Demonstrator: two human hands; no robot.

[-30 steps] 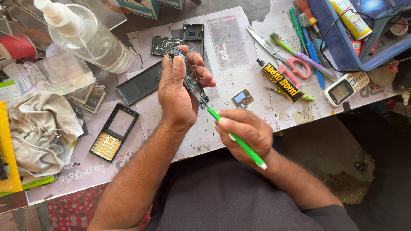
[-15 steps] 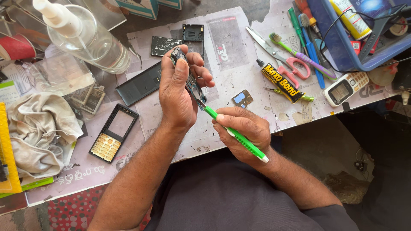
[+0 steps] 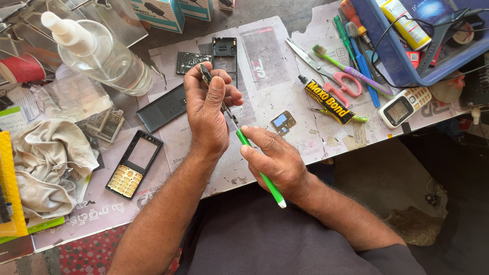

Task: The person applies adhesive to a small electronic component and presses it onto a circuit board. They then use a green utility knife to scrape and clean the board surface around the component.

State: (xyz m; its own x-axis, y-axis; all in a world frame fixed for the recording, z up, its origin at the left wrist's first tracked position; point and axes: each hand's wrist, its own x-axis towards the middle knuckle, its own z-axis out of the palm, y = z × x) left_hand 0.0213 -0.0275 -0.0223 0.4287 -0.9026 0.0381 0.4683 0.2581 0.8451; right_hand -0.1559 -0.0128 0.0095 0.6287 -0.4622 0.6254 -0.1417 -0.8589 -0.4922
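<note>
Two hands work a green screwdriver into a small phone part over a cluttered bench.

The right hand [image 3: 277,163] is closed around the green screwdriver [image 3: 260,170], its metal tip reaching up to the dark phone part [image 3: 206,74], which the left hand [image 3: 209,109] pinches between thumb and curled fingers just above the bench [image 3: 265,66]. To the left lie a phone front with a gold keypad [image 3: 133,164] and a crumpled cloth [image 3: 43,163]; a black back cover [image 3: 162,108] sits beside the left hand. Farther off are a glue tube [image 3: 328,102], red-handled scissors [image 3: 331,76] and a white keypad phone [image 3: 405,106]. At the far right a blue tray [image 3: 392,61] holds a yellow tube [image 3: 405,23] and black wires; at the far left stands a clear bottle [image 3: 102,56] holding clear liquid.
</note>
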